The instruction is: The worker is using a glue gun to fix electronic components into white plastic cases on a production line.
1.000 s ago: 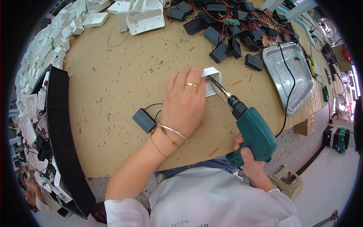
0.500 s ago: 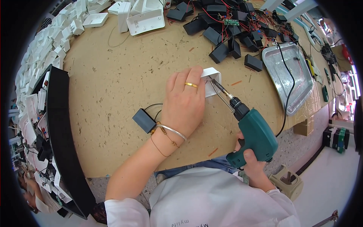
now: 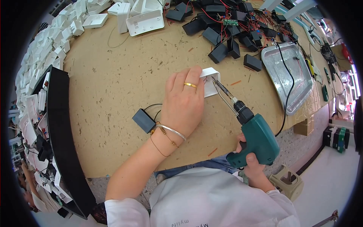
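My left hand [image 3: 184, 100], with a ring and bracelets on it, is closed on a white plastic housing [image 3: 211, 89] and hides much of it. A green soldering gun [image 3: 261, 138] is gripped in my right hand [image 3: 252, 163], a finger at its trigger. Its metal tip and thin feed tube point into the open side of the housing; whether the tip touches anything inside cannot be made out. Beside my left wrist lies a black box [image 3: 144, 121], whose black wire runs under the left hand.
Black boxes with red and black wires [image 3: 227, 34] are heaped at the back. White housings [image 3: 56, 41] pile up at the far left. A metal tray [image 3: 281, 75] with a black cord across it stands on the right. A black-walled bin [image 3: 62, 125] of wired housings borders the left.
The soldering gun has shifted slightly right and down, its tip drawing back a little from inside the housing. My left hand and the housing have barely moved.
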Demonstrator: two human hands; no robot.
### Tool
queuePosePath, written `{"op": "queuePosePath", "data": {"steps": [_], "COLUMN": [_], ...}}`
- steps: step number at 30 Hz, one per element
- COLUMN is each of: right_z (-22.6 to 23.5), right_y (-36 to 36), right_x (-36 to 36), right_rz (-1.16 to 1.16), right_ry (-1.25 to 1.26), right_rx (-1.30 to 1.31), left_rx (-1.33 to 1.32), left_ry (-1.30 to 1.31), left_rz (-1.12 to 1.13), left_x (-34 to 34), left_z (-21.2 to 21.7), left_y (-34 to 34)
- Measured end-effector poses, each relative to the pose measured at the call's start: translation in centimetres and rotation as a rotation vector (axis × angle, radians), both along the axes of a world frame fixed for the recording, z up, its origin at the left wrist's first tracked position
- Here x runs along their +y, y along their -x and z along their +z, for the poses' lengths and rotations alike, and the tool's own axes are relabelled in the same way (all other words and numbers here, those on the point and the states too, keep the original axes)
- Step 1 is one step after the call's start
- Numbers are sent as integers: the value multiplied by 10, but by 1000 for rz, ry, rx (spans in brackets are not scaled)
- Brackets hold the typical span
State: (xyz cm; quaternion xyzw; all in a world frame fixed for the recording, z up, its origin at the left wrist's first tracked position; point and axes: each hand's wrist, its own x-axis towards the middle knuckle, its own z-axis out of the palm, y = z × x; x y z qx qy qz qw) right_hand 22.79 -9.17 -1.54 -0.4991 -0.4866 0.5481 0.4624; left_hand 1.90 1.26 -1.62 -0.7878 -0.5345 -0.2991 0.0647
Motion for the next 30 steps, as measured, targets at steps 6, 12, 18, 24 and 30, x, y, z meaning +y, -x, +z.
{"op": "queuePosePath", "data": {"steps": [6,12,18,24,30], "right_z": [2,3,5,4,4], "right_y": [6,7,7,6,7], "right_x": [5,6,5,5,7], "right_rz": [45,53,46,46,36], "right_ry": [46,71,86,62,56], "right_rx": [-7,-10,-65,-108,-60], "left_rx": [7,-7,-13,-11,5], "left_ry": [3,2,-1,4,-13], "left_rz": [11,-5,2,0,-9], "left_x": [0,1,0,0,1], "left_z": [-2,0,-1,0,-1], "left_y": [1,0,0,0,1]}}
